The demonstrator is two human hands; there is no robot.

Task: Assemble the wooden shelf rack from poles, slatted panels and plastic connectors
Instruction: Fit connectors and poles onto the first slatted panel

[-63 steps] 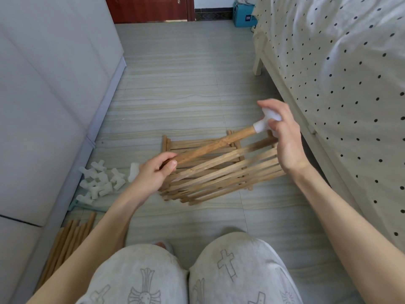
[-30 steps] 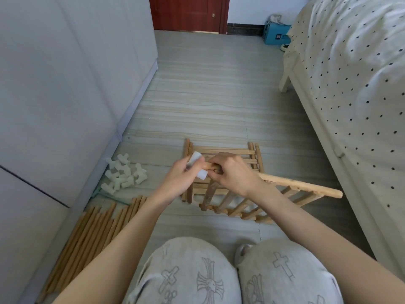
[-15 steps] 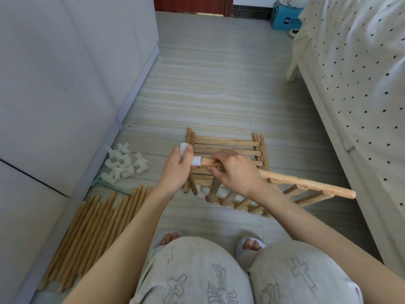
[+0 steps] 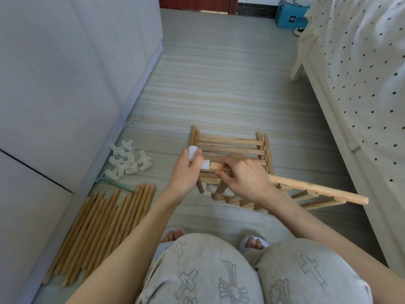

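My left hand (image 4: 186, 170) grips a white plastic connector (image 4: 198, 157) that sits on the left end of a wooden pole (image 4: 317, 188). My right hand (image 4: 243, 177) holds that pole near the same end; the pole runs right and down along the top of a slatted panel (image 4: 306, 199) held tilted above the floor. Behind the hands another slatted panel (image 4: 230, 143) lies flat on the floor.
A heap of white connectors (image 4: 128, 160) lies by the grey cabinet (image 4: 72, 73) on the left. A bundle of loose poles (image 4: 103, 227) lies at lower left. A bed with a dotted cover (image 4: 361, 73) runs along the right. My knees and slippered feet are at the bottom.
The panel with its pole was turned round: the connector end went from upper right to the left, and my left hand took the connector. Over the last half second little moved.
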